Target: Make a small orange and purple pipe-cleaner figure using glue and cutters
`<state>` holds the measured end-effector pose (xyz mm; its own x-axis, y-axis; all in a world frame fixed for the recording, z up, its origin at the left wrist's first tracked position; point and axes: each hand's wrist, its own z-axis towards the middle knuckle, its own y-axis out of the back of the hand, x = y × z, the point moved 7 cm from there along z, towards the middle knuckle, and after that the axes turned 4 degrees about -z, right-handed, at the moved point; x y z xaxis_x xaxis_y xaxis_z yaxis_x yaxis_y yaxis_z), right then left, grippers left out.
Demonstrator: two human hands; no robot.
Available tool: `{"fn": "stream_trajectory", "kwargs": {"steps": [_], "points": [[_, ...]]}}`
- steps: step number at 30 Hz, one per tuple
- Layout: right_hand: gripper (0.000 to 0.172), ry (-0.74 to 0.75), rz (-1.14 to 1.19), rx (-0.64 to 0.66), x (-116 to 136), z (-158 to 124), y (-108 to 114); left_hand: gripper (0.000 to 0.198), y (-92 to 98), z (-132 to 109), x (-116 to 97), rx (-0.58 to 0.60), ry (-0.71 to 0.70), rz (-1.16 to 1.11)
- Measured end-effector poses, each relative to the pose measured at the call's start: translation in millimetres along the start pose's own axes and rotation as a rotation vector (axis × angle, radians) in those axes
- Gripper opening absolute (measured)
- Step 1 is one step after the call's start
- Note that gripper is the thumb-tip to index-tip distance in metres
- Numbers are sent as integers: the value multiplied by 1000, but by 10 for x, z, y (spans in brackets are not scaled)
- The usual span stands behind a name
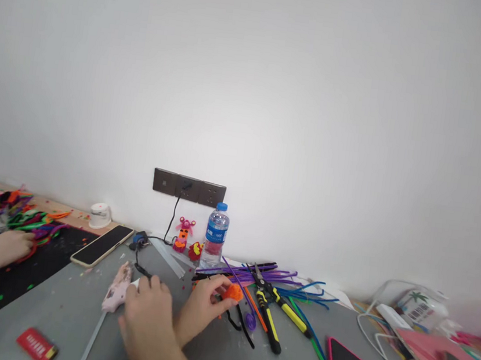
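My arms cross in the middle of the head view. My left hand [203, 304] pinches a small fuzzy orange piece [234, 292], seemingly coiled pipe cleaner, between thumb and fingers. Reaching over the left forearm, my right hand [149, 306] is closed at the handle side of a pink hot glue gun [118, 289], whose handle is mostly hidden. A glue stick [93, 340] sticks out of its back. Right of my left hand lie a purple spiral [250, 321], black pipe cleaner pieces [247, 328] and yellow-and-black pliers [265, 314].
A water bottle [216, 232] stands by the wall beside small fuzzy figures [182, 237]. Purple pipe cleaners [285, 275] lie behind the pliers. Phones [103, 245], a red lighter [36, 346] and a white cup [100, 216] lie around. At left, another person's hands [4, 250] handle colourful pipe cleaners.
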<state>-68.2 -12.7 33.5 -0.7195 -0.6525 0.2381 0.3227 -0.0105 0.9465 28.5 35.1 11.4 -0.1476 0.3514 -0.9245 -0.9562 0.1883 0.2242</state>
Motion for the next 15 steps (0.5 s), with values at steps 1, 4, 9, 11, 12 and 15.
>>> {"fn": "stream_trajectory", "kwargs": {"steps": [1,4,9,11,12,15], "points": [[25,-9,-44,27,23,95,-121,20,-20,0,7,25,-13,22],[31,-140,-44,105,-87,266,-315,21,-33,28,57,59,-35,82],[45,-69,67,173,-165,227,-259,19,17,73,84,3,-34,95],[54,-63,245,129,-193,164,-179,18,-2,64,67,7,-28,110],[56,-87,378,73,-227,134,-125,17,-21,54,59,18,-28,116],[48,-173,844,-127,-397,35,37,18,-55,37,76,30,-27,101]]}}
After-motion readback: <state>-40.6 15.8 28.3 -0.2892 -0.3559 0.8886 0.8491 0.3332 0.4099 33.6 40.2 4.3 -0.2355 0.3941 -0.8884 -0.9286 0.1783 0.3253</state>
